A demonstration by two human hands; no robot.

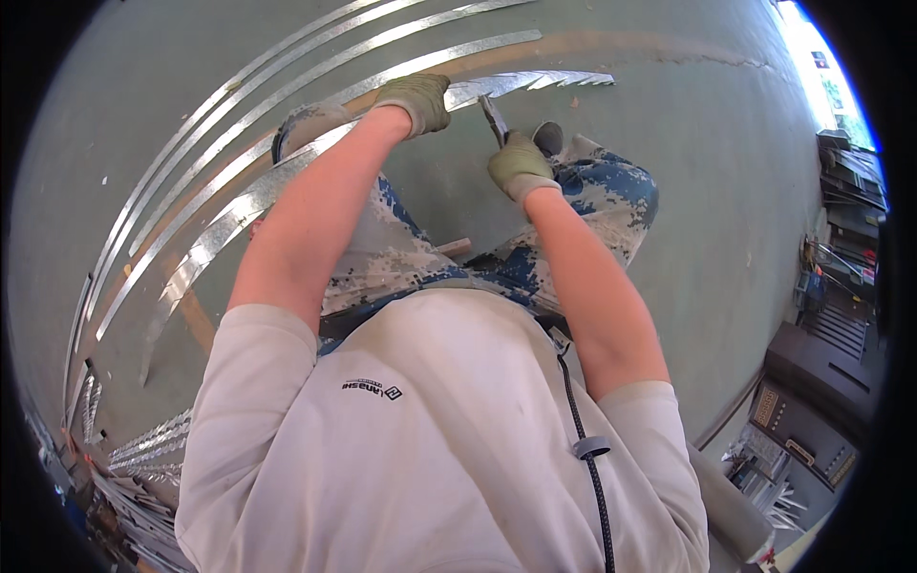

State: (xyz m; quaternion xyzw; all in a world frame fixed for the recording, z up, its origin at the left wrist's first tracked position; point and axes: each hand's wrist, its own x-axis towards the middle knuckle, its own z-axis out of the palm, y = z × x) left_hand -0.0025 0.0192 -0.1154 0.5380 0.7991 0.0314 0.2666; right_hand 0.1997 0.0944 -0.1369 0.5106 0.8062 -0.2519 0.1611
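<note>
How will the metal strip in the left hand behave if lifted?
The strip is probably light and springy: it looks long and thin. Its smooth, shiny face may slip in the left hand. The notched end could snag, given its jagged edge.

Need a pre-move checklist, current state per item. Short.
1. Left hand on the metal strip: ok.
2. Plier-like tool held in the right hand: ok.
3. Gloves on both hands: ok.
4. Tool tip apart from left hand: ok, a gap shows.
5. Tool jaws open or closed: cannot tell, too small.
6. Forearms covered: not ok, both bare.
</note>
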